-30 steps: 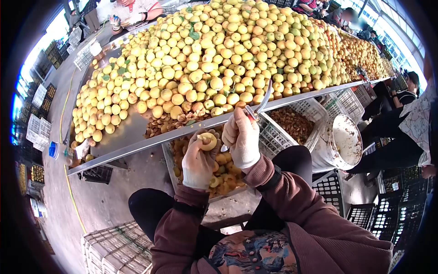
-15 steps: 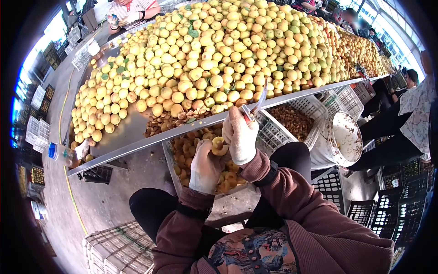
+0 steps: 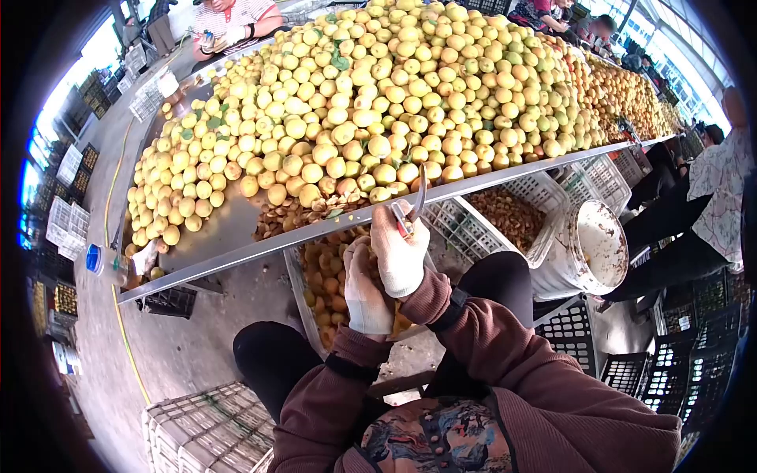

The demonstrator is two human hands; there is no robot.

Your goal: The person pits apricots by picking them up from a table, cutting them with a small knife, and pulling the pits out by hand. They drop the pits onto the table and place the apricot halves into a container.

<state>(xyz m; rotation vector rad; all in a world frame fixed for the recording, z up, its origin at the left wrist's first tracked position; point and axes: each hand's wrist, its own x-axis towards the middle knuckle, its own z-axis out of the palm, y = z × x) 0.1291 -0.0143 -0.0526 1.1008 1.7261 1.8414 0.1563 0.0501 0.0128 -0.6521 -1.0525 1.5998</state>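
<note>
My right hand (image 3: 400,251), in a white work glove, is closed round a small knife (image 3: 420,193) with a reddish handle; its curved blade points up and away from me. Pressed against it on the left is my left hand (image 3: 367,293), also gloved, with its fingers curled. What the left hand holds is hidden from view. Both hands are over a crate of cut apricots (image 3: 322,276), below the edge of a metal table (image 3: 236,266). A big heap of whole yellow apricots (image 3: 355,118) covers much of that table.
Brownish scraps (image 3: 288,218) lie near the table edge. To the right stand a crate of scraps (image 3: 505,214) and a stained white bucket (image 3: 599,244). A woven crate (image 3: 209,426) is at lower left. Other people sit across the table and at right.
Both hands have come together, the right one moving left and down with the knife. The opened apricot seen in my left hand before is now out of sight.
</note>
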